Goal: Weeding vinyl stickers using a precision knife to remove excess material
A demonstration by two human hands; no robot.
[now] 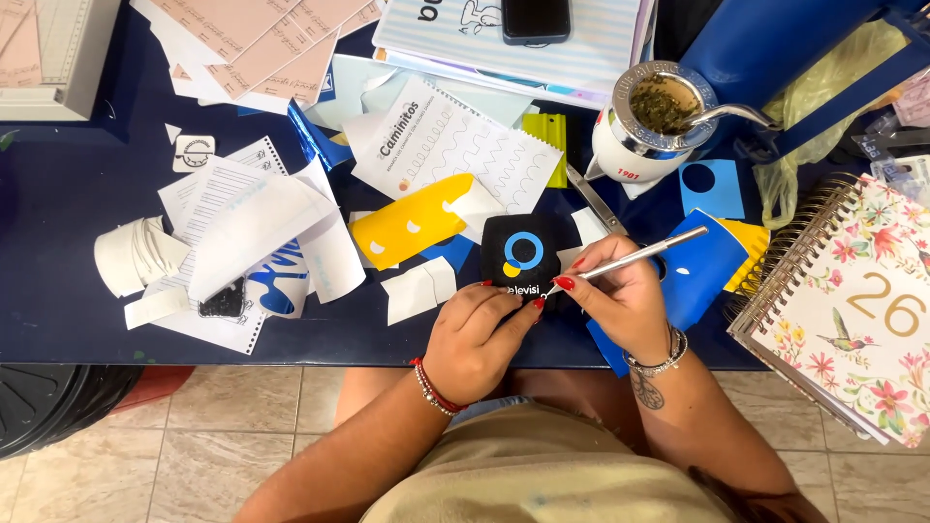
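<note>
Item, frame ctr: black sticker, ring logo clean, lettering part-weeded; yr L hand fingers flat, pinning it, R hand pinched on pick.

Your left hand rested on the near edge of the square patch, and your right hand sat just right of it, holding a metal pick whose tip touched the patch's near edge. The patch lay on the table, near its front edge. Behind the patch lay a worksheet, with a phone on a booklet farther back. A cup stood behind your right hand. A spiral notebook lay at your far right, a tape roll far left.
</note>
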